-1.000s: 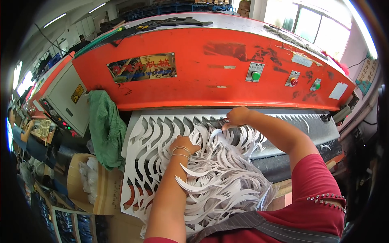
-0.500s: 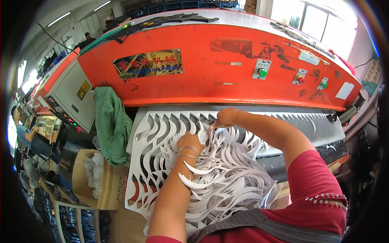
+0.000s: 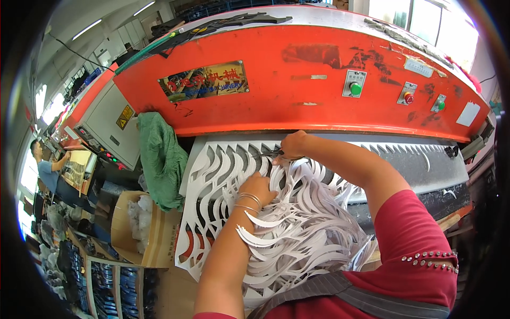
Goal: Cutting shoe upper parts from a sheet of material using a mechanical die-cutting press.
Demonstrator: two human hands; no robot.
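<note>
A white sheet (image 3: 187, 220) with rows of curved cut-outs lies on the machine's bed. My left hand (image 3: 257, 190) is closed on the sheet's thin white strips, near its middle. Farther back, my right hand (image 3: 292, 147) grips scissors (image 3: 270, 152), whose dark blades point left among the strips at the far edge. The handles are mostly hidden by my fingers. Below and right of my hands spreads a tangled heap of curved white strips (image 3: 313, 228). Two loose curved pieces (image 3: 255, 239) rest against my left forearm, below the bracelets.
A red press beam (image 3: 297, 114) with buttons spans the far side of the grey bed (image 3: 396, 167). Green cloth (image 3: 162, 159) hangs at the left, above a cardboard box (image 3: 123, 228) holding clear plastic. Another person (image 3: 48, 173) works at the far left.
The whole view has shifted slightly, so the scene sits farther right. My right hand and the scissors have moved a little left along the sheet's far edge; my left hand keeps its grip.
</note>
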